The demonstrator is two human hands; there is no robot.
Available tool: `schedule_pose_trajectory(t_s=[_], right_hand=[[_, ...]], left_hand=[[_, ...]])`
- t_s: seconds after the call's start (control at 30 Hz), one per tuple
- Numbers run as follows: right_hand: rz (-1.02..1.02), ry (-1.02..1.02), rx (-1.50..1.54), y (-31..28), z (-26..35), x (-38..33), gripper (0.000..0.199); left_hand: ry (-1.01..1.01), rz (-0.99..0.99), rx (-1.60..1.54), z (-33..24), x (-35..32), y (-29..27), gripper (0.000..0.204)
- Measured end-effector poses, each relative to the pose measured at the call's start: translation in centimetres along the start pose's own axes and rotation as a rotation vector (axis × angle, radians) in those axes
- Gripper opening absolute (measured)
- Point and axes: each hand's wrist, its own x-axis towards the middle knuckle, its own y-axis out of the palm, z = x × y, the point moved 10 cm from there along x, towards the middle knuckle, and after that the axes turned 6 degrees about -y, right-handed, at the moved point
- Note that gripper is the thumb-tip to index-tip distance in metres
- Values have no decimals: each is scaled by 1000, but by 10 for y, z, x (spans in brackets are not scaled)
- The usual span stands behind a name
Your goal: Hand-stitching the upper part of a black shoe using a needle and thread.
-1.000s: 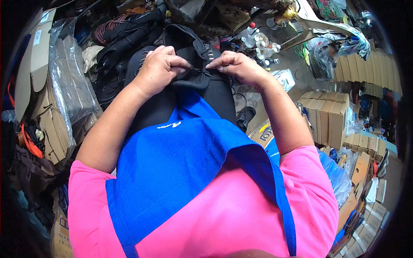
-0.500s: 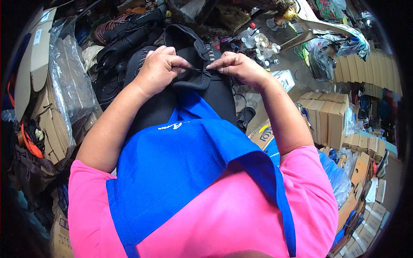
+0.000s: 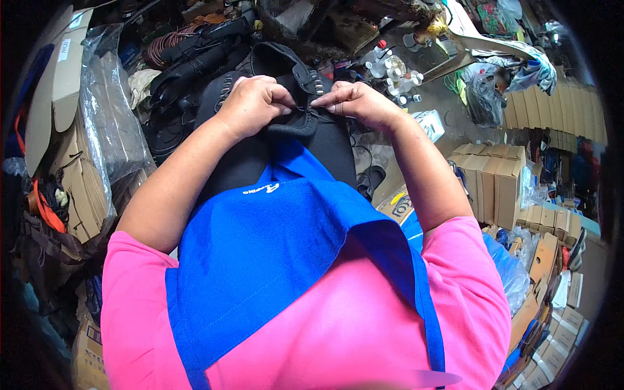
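A black boot-like piece of footwear (image 3: 296, 136) with a row of metal eyelets rests on my lap, partly under a blue apron (image 3: 273, 260). My left hand (image 3: 255, 104) pinches a thin black lace at the boot's front. My right hand (image 3: 354, 104) pinches the same lace from the other side, fingertips almost touching the left ones. Both hands sit close together over the eyelet row (image 3: 316, 83). The lower part of the boot is hidden by the apron and my forearms.
Black straps and footwear parts (image 3: 195, 58) pile up behind the boot. Clear plastic bags (image 3: 110, 123) and cardboard (image 3: 62, 71) lie to the left. Small bottles (image 3: 390, 68) stand at the back. Stacked cardboard boxes (image 3: 494, 182) fill the right side.
Both hands have stayed at the boot's front, with only small finger movements on the lace. The boot has barely shifted.
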Motion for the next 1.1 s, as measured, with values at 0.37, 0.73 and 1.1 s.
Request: schedule_pose_trajectory(t_s=[0.37, 0.73, 1.1], right_hand=[[-246, 83, 298, 6, -6, -16, 31], [-277, 126, 367, 10, -17, -9, 25], [-192, 195, 97, 3, -14, 13, 13]], left_hand=[[41, -66, 24, -3, -18, -13, 29], [-317, 71, -330, 10, -5, 12, 27], [-156, 56, 21, -15, 7, 2, 11]])
